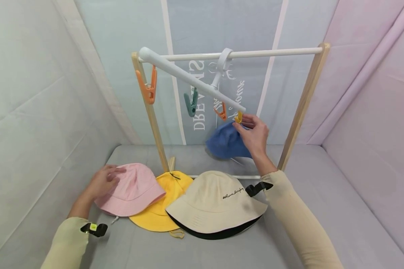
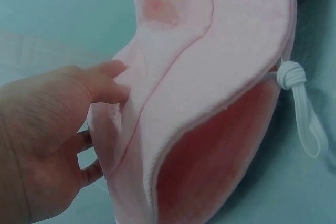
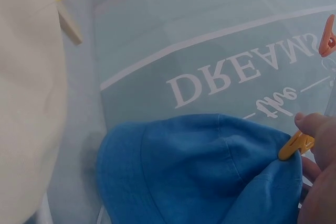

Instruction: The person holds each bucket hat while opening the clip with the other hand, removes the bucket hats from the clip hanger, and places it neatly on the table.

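In the head view my right hand (image 1: 256, 136) pinches a yellow clothespin (image 1: 238, 117) at the lower right end of a pale blue hanger bar (image 1: 188, 78). A blue bucket hat (image 1: 225, 142) hangs there, its crown caught in the clip. The right wrist view shows the clothespin (image 3: 295, 146) biting a fold of blue fabric, with some fingers hidden behind. On the left, my left hand (image 1: 102, 181) rests with loosely bent fingers against the crown of a pink bucket hat (image 1: 134, 186). White cord (image 2: 294, 77) dangles from the pink brim.
A yellow hat (image 1: 161, 220) lies between the pink hat and a beige hat (image 1: 212, 201) with black lining. The hanger hooks over a wooden-legged rack's white rail (image 1: 272, 53). Two orange clothespins (image 1: 148, 86) and a green one (image 1: 191, 102) hang from the bar.
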